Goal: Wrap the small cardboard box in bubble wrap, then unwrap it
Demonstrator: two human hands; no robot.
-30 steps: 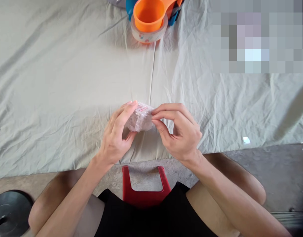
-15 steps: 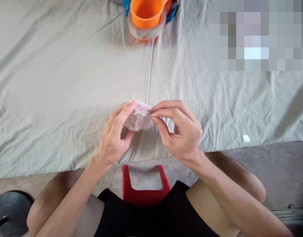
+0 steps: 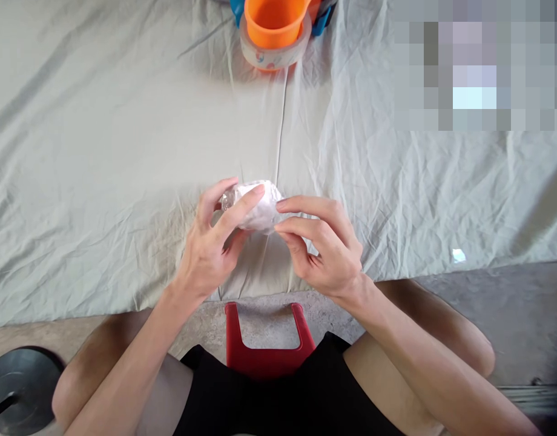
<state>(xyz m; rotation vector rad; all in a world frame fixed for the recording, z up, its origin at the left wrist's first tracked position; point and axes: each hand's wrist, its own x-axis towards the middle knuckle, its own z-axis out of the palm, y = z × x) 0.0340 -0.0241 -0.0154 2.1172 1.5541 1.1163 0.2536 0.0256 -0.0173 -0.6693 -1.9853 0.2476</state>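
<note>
A small bundle wrapped in clear film (image 3: 259, 204) is held between both hands just above the pale cloth (image 3: 101, 151). My left hand (image 3: 214, 242) cups it from the left, fingers laid over its top. My right hand (image 3: 322, 245) pinches its right side with fingertips. A thin strip of clear tape (image 3: 281, 133) runs from the bundle away to a tape roll (image 3: 275, 56) at the top edge, which sits on an orange and blue dispenser (image 3: 276, 18).
The cloth covers the floor ahead; bare concrete (image 3: 510, 315) lies at the right and near my knees. I sit on a red stool (image 3: 264, 351). A black round disc (image 3: 15, 387) lies at the lower left. A small white scrap (image 3: 458, 255) lies on the cloth at the right.
The bundle has been turned in my hands: its red-printed side no longer shows and a white side faces up. My left fingers have spread over its top.
</note>
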